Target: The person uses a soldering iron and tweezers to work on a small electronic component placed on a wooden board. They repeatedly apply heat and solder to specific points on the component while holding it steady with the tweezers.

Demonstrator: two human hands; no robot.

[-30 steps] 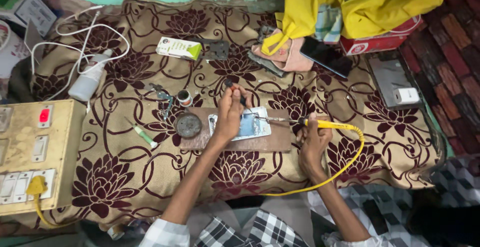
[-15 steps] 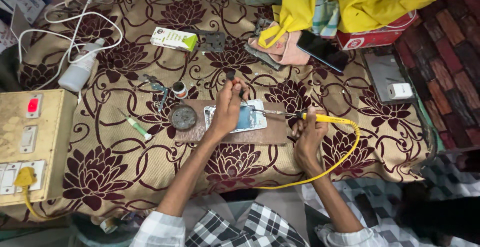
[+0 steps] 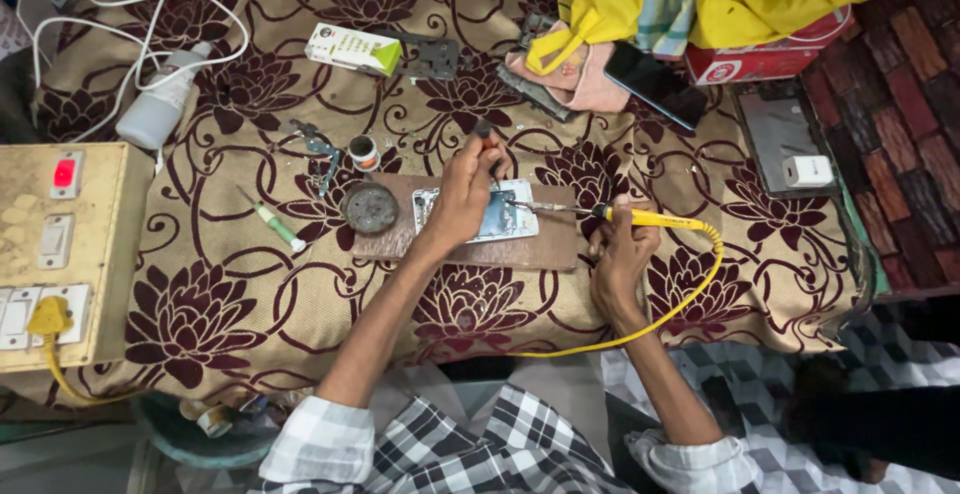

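**Soldering on an opened phone**

Mid-solder, by the look of it — opened phone (image 3: 497, 216) lying flat on a brown work board (image 3: 545, 250) atop the floral cloth (image 3: 230, 314). Left hand (image 3: 462, 194) pressed onto the phone, fingers closed around a thin dark-handled tool (image 3: 484, 139). Right hand (image 3: 618, 254) clenched on the yellow soldering iron (image 3: 640, 218), tip reaching left to the phone's edge. Round dark tin (image 3: 371, 208) just beside the phone on the board. Next, likely — steady tip contact, firm hold-down, yellow cord (image 3: 690, 289) kept off the board.
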